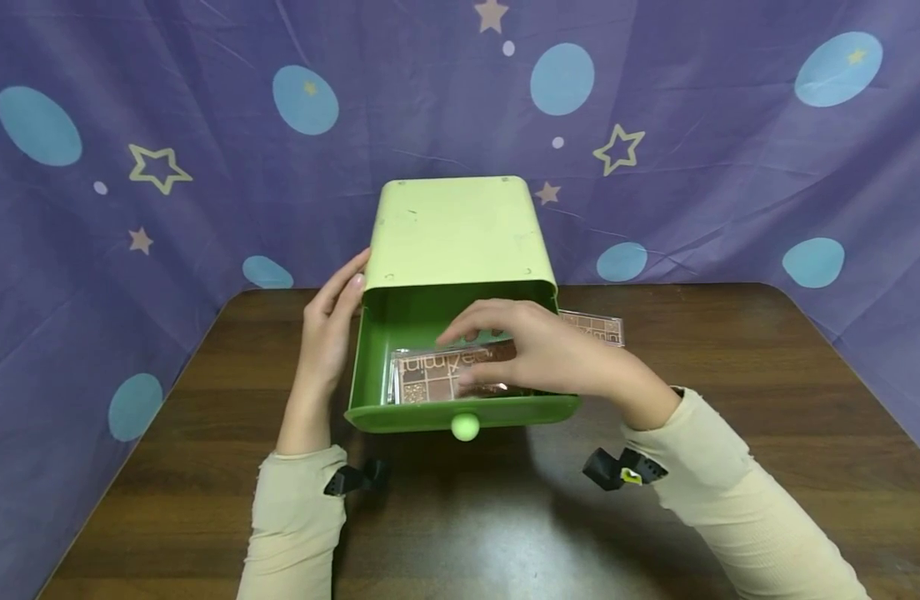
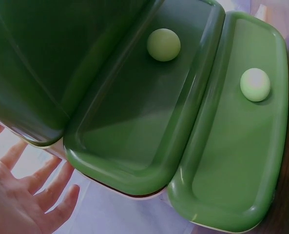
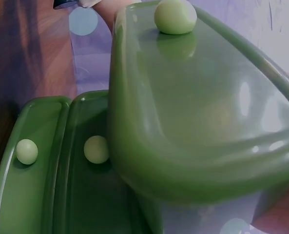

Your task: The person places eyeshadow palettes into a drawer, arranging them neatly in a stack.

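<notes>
A green drawer cabinet [image 1: 456,229] stands on the table with its top drawer [image 1: 400,417] pulled out. An eyeshadow palette [image 1: 430,387] in a clear case lies in that drawer; doubled edges show at its left end. My right hand [image 1: 546,350] reaches in over it, thumb above the pans and fingertips by its far edge, with a wide gap between. On the cabinet's left side rests my left hand [image 1: 328,321], fingers extended; the left wrist view shows that hand [image 2: 34,195] with its fingers spread beside the wall. The right wrist view hides the right hand behind the drawer front [image 3: 207,112].
Another eyeshadow palette [image 1: 595,327] lies on the brown wooden table [image 1: 730,375], right of the cabinet and partly behind it. Two lower drawers [image 2: 134,122] with round knobs are closed. A purple curtain [image 1: 460,100] with stars hangs behind the table.
</notes>
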A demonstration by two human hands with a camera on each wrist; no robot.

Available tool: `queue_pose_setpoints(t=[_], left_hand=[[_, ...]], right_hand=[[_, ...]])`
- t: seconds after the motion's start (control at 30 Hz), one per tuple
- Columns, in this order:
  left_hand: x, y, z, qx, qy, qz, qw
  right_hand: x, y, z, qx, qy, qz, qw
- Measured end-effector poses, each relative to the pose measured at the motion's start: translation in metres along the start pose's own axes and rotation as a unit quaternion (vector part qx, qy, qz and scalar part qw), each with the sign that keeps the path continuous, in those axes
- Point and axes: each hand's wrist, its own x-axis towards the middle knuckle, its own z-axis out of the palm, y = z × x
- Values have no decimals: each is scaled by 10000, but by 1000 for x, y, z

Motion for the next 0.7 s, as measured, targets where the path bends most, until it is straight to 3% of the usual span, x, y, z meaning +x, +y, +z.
queue_pose_setpoints(t=[0.3,0.47,0.7], left_hand=[[0,0,1,-9,22,23,10000],[0,0,0,-9,23,31,10000],[0,0,0,8,4,10,10000]], right_hand=[[-14,6,-12,206,978,-454,9940],[-24,11,-21,352,1509,-404,9871],[-41,33,-30,204,2214,-628,9729]])
